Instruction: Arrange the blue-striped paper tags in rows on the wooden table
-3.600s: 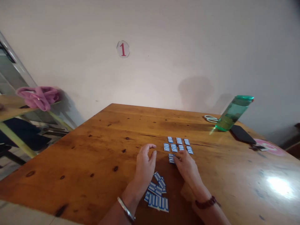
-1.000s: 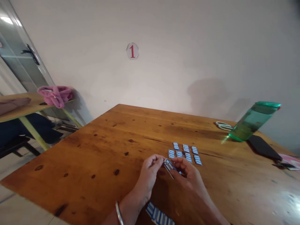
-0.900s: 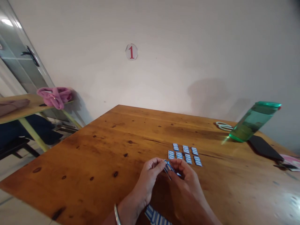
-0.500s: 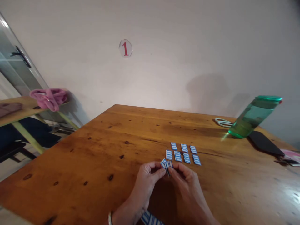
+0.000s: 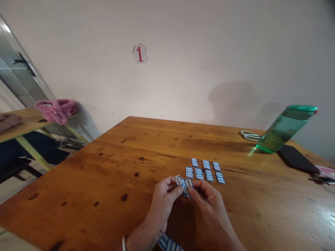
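Note:
My left hand [image 5: 166, 197] and my right hand [image 5: 209, 202] meet over the near part of the table. Small blue-and-white striped cards [image 5: 185, 186] are pinched between thumbs and fingers, some fanned out at angles; how many each hand grips cannot be made out. Just beyond my fingers, several small cards of the same look [image 5: 198, 173] lie in two rows on the wood. More blue-and-white striped pieces [image 5: 169, 243] lie below my left wrist at the bottom edge, partly hidden by the forearm.
The wooden table [image 5: 104, 164] reaches to the wall. At right stand or lie a green bottle [image 5: 286, 129], a white coiled cable [image 5: 250, 136], and a black flat case [image 5: 298, 159]. On another table at left are a pink cloth [image 5: 56, 109] and a person's hand [image 5: 9, 122].
The held cards have spread apart, with one showing more to the left by my left fingers. Both hands stay in nearly the same place.

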Demonstrator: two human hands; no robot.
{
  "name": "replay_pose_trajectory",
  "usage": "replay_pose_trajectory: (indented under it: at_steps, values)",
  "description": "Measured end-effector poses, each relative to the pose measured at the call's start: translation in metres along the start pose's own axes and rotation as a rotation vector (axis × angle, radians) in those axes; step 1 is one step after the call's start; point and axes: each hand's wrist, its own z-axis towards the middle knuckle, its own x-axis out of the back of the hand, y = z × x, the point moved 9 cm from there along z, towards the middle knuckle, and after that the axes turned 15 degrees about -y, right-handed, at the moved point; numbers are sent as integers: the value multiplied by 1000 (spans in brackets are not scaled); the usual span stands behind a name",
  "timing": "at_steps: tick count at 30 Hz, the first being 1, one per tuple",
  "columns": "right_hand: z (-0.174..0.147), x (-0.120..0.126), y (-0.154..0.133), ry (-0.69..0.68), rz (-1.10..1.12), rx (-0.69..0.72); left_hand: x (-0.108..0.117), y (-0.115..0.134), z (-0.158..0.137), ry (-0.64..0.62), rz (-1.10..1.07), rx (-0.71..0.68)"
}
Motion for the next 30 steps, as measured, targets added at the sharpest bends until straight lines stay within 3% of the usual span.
replay_pose_trajectory:
  at_steps: [4, 12, 19, 25, 30]
  values:
    - [-1, 1, 0, -7, -20, 11, -2, 4, 1, -28, 63, -7]
    - [-6, 17, 5, 96, 374, -22, 1, 3, 2, -10, 230, 0]
    - [-4, 4, -5, -95, 460, -17, 0, 1, 1, -2, 445, 11]
    - [-4, 6, 0, -79, 599, -28, -9, 0, 2, -91, 254, -14]
    - [-3, 16, 3, -8, 649, -45, -21, -2, -2, -144, 37, 45]
